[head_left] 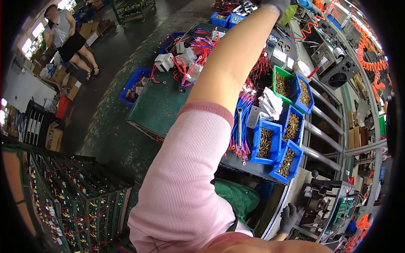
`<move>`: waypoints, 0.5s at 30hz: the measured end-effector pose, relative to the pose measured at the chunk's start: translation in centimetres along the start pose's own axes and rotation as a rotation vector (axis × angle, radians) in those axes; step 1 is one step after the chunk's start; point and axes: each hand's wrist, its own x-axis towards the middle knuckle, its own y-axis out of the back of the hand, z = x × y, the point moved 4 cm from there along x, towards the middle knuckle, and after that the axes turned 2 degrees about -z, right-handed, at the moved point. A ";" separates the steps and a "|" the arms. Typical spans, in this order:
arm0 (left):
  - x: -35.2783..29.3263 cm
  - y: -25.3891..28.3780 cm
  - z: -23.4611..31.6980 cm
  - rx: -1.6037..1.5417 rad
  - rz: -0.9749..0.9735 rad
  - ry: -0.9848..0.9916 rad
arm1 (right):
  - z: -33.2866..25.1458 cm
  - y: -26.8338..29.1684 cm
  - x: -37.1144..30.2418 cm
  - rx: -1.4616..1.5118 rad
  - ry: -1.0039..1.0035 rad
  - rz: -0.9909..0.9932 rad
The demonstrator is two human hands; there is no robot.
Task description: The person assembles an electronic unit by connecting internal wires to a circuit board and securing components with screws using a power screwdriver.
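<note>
My left arm in a pink short sleeve stretches across the workbench (154, 107) to the top edge. There my left hand (276, 5), in a grey glove, is partly cut off and its fingers cannot be made out, near a yellow-green thing (288, 16). My right hand (288, 217), also gloved in grey, is low on the right with its fingers apart, beside an electrical unit (331, 206) with a green circuit board. Below my left forearm lie a wrench (240, 126) and a bundle of blue and red cables (244, 107) with ring terminals.
Blue bins (264, 145) and a green bin (282, 82) hold brass-coloured screws. White connector blocks with red wires (194, 59) cover the bench's far left. Metal rollers (322, 130) run along the right. A rack of wired units (80, 202) stands lower left; a person (69, 36) stands far left.
</note>
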 end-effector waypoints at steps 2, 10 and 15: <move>0.8 0.1 6.3 1.122 0.071 0.262 | 0.3 0.2 0.1 0.010 0.002 -0.010; -4.7 -3.7 16.0 0.624 -0.360 -0.983 | -4.8 2.1 -7.0 -0.048 0.091 0.010; -15.0 6.4 22.1 0.175 -0.642 -1.367 | -17.7 0.9 -5.2 0.357 0.453 0.205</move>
